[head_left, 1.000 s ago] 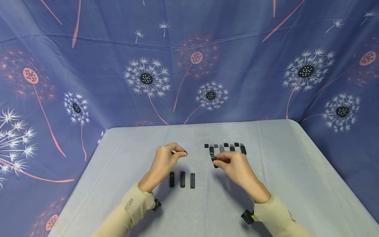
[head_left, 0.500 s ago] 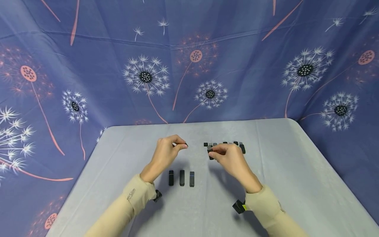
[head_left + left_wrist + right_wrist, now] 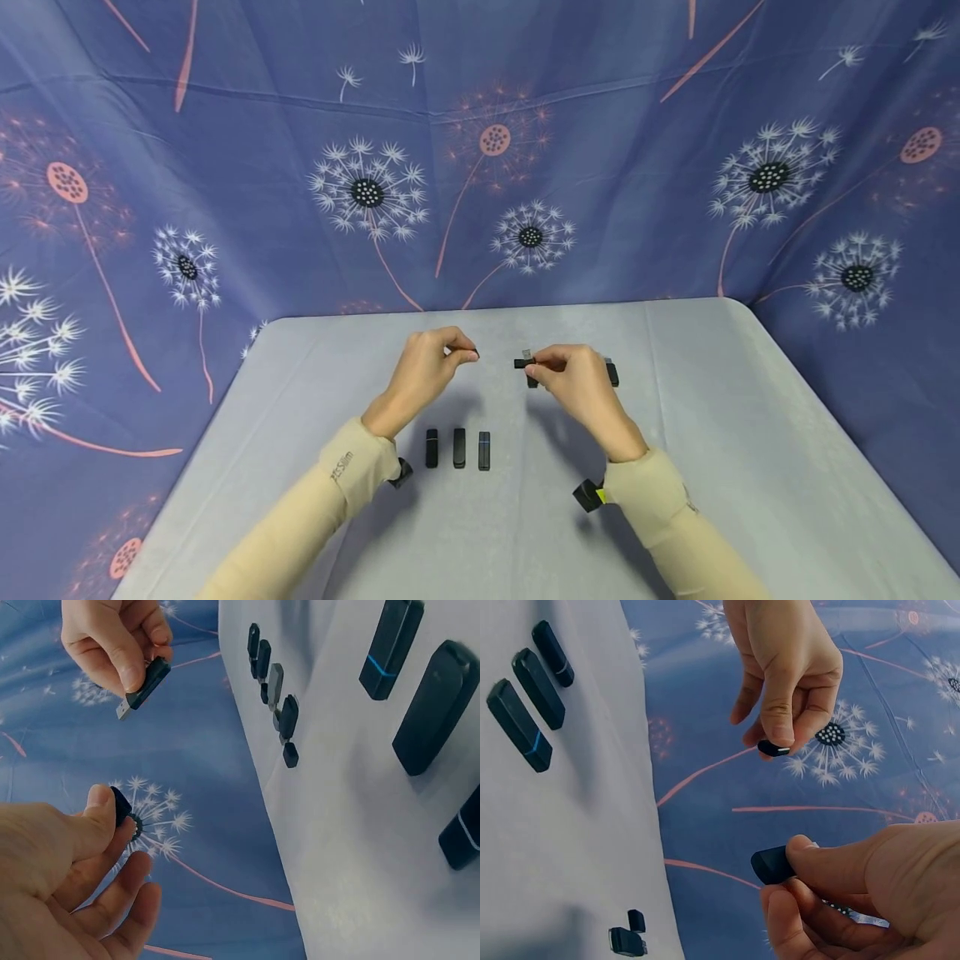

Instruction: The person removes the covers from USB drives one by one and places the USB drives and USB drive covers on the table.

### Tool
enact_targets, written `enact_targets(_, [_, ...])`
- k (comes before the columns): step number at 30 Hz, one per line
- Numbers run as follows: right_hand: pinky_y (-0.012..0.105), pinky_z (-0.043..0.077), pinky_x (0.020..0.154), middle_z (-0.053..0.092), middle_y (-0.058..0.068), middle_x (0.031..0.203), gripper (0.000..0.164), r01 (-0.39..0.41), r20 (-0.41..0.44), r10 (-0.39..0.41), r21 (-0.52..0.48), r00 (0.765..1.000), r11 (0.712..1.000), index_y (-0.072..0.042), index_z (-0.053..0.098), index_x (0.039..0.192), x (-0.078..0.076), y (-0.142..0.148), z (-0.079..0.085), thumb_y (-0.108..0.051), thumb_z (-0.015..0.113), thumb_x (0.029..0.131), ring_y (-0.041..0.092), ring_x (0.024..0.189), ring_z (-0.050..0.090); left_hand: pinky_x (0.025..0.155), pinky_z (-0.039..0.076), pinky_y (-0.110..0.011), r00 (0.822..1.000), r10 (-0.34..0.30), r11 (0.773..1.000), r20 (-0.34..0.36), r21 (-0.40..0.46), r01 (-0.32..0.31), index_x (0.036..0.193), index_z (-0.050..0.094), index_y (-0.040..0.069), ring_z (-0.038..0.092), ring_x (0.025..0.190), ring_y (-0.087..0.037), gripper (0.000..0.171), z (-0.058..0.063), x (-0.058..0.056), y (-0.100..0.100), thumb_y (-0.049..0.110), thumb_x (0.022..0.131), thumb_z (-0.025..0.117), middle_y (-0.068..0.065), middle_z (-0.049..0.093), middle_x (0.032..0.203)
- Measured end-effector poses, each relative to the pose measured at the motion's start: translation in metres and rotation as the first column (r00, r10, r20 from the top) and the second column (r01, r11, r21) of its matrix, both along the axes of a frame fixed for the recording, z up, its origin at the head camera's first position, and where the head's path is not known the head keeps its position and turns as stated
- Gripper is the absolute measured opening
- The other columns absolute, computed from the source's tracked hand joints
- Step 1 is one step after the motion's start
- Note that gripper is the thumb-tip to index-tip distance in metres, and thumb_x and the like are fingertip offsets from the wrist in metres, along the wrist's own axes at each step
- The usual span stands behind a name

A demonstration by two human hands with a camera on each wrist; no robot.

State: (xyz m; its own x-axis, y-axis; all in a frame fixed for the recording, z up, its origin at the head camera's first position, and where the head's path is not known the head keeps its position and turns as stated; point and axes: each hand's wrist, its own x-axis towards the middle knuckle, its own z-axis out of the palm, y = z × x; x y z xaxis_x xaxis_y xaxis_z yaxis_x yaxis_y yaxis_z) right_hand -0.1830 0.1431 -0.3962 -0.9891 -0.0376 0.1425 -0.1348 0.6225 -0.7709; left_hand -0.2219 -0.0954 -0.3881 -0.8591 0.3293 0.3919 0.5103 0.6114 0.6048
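Note:
Between thumb and fingertips, my left hand pinches a small black cap, mostly covered by the fingers in the head view. My right hand pinches a black USB flash drive by its body. The drive's bare metal plug sticks out from the body in the left wrist view. Both hands are raised above the table, cap and drive facing each other with a gap between. In the head view the right hand partly hides a row of uncapped flash drives behind it, including a black one.
Three capped black flash drives, a left one, a middle one and a right one, lie side by side on the pale table. Loose caps, such as a black one, lie beside the uncapped drives. A dandelion-print curtain hangs behind.
Both hands have moved up and away from the wearer in the head view. The right hand has turned the flash drive from pointing away to lying sideways, toward the left hand.

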Motion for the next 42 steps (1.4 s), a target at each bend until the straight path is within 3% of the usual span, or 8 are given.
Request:
enact_targets(4, [0.032,0.056,0.064,0.079,0.009,0.095,0.022,0.014,-0.007,-0.014,-0.009,1.0,1.0,-0.007,0.079,0.111,-0.006,-0.001,0.001,-0.021,0.078,0.094,0.016,0.077,0.071,0.073,0.06,-0.033,1.0,-0.005,1.0,0.019,-0.024,0.006,0.096,0.079,0.011,0.075,0.083,-0.018,0.008,0.0,-0.008,0.002,0.018,0.092,0.078,-0.001,0.08,0.091])
enact_targets(10, [0.035,0.057,0.067,0.079,0.009,0.098,0.022,0.03,-0.019,-0.03,-0.005,0.999,1.0,-0.008,0.08,0.11,-0.017,-0.004,0.005,-0.022,0.078,0.094,0.021,0.083,0.072,0.08,0.061,-0.035,0.999,-0.015,0.999,0.036,-0.045,0.016,0.106,0.079,0.009,0.076,0.091,-0.019,0.016,-0.001,-0.02,0.004,0.018,0.094,0.076,-0.003,0.08,0.097])
enact_targets(14, [0.039,0.059,0.071,0.079,0.011,0.101,0.022,0.029,-0.029,-0.029,-0.004,0.999,1.0,-0.006,0.08,0.109,-0.024,-0.009,0.006,-0.021,0.079,0.093,0.026,0.09,0.073,0.08,0.061,-0.034,0.999,-0.015,0.998,0.04,-0.064,0.017,0.103,0.08,0.009,0.075,0.091,-0.018,0.013,-0.005,-0.028,0.004,0.017,0.094,0.075,-0.002,0.08,0.097])
enact_targets(22, [0.042,0.059,0.074,0.079,0.01,0.097,0.017,0.045,-0.06,-0.044,0.01,0.997,0.999,-0.007,0.082,0.104,-0.036,-0.023,0.007,-0.02,0.079,0.093,0.026,0.088,0.073,0.081,0.06,-0.035,0.996,0.015,0.991,0.089,-0.136,-0.003,0.102,0.081,0.013,0.074,0.093,-0.018,0.011,-0.013,-0.042,0.0,0.02,0.095,0.074,-0.001,0.079,0.098])
enact_targets(32, [0.042,0.06,0.074,0.079,0.013,0.098,0.018,0.07,-0.04,-0.069,0.023,0.997,0.997,-0.004,0.081,0.104,-0.047,-0.029,0.005,-0.017,0.079,0.092,0.027,0.087,0.075,0.083,0.06,-0.035,0.996,0.012,0.985,0.094,-0.175,0.004,0.1,0.082,0.012,0.074,0.091,-0.018,0.011,-0.024,-0.055,-0.003,0.018,0.095,0.075,-0.002,0.08,0.099])
enact_targets(42, [0.042,0.059,0.075,0.077,0.014,0.1,0.022,0.109,0.054,-0.112,0.054,0.992,0.993,-0.004,0.079,0.108,-0.06,-0.03,-0.008,-0.019,0.079,0.093,0.029,0.089,0.072,0.075,0.061,-0.031,0.982,0.016,0.99,0.186,-0.138,0.01,0.098,0.08,0.008,0.074,0.083,-0.015,0.011,-0.033,-0.063,0.001,0.018,0.093,0.078,-0.002,0.079,0.093])
